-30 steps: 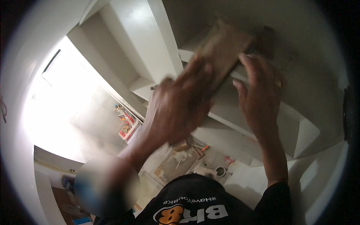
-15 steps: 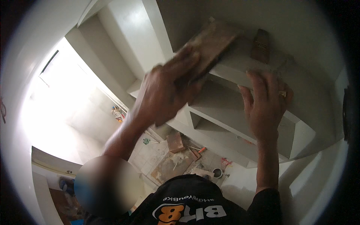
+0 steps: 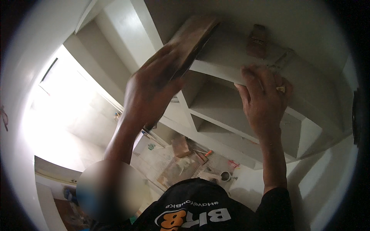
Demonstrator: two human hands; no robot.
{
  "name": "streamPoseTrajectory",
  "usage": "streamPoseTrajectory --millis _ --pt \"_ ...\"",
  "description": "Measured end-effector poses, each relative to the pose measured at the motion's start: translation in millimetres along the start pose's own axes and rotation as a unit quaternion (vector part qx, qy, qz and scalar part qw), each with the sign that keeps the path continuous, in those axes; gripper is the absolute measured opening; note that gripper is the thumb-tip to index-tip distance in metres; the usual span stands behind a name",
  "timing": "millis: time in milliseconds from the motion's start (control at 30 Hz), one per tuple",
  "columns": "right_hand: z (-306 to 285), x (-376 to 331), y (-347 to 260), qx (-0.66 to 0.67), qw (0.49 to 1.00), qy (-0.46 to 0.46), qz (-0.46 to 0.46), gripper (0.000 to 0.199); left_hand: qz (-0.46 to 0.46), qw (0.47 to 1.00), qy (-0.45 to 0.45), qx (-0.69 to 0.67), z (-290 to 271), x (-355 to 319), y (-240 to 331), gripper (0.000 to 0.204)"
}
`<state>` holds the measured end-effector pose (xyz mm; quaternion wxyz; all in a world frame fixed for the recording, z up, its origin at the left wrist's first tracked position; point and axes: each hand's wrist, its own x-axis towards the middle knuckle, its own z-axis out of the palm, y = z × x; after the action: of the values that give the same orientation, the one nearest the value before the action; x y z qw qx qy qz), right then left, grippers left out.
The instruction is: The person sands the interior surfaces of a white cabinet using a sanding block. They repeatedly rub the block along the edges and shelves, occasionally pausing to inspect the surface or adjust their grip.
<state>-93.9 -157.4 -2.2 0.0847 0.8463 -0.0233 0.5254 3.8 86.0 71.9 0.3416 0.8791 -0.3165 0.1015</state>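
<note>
My left hand [image 3: 154,92] is closed around a long, flat wooden board [image 3: 192,32] with a dark, worn edge. The board tilts up to the right by the grey back wall, above the left end of the top shelf; motion blurs it slightly, and the hand hides its lower part. My right hand [image 3: 266,96], with a ring on one finger, grips the front edge of the top shelf [image 3: 223,73], its fingertips bent over the top. On that shelf, beyond the right hand, lies a small brown flat-bladed tool [image 3: 257,40], perhaps a scraper.
Below the top shelf are white open compartments [image 3: 219,100]. Dusty smears [image 3: 283,57] mark the top shelf. Far below, the floor holds a brown box [image 3: 181,147], a dirty sheet [image 3: 179,169], an orange-handled tool [image 3: 208,153] and a bucket [image 3: 225,176]. Bright light comes from the left.
My left hand has moved left with the board. My right hand sits slightly farther left and higher in view, now on the shelf edge. The whole view has shifted a little.
</note>
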Motion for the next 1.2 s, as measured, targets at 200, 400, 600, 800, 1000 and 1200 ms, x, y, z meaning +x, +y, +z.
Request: streamPoseTrajectory --millis 200,400,600,800,1000,1200 --pt "2 7 -10 0.035 0.999 0.025 0.02 0.035 0.12 0.987 0.019 0.106 6 8 -30 0.061" --pt "1 -2 -4 0.036 0.999 0.021 0.03 0.038 0.19 0.98 0.044 0.05 26 -52 -6 0.067" --pt "1 4 -10 0.023 0.999 0.007 0.025 0.04 0.048 0.998 0.007 -0.027 -2 33 -7 0.063" --pt "-1 8 -17 0.059 0.998 -0.02 0.005 0.039 0.025 0.946 0.169 -0.274 -76 -81 -24 0.081" --pt "19 48 -58 -0.019 0.994 -0.075 -0.081 0.036 -0.096 0.919 0.207 -0.322 -43 -155 -93 0.096" --pt "73 83 -122 0.004 0.985 -0.083 -0.149 0.028 -0.149 0.893 0.224 -0.362 -2 -176 -137 0.088"
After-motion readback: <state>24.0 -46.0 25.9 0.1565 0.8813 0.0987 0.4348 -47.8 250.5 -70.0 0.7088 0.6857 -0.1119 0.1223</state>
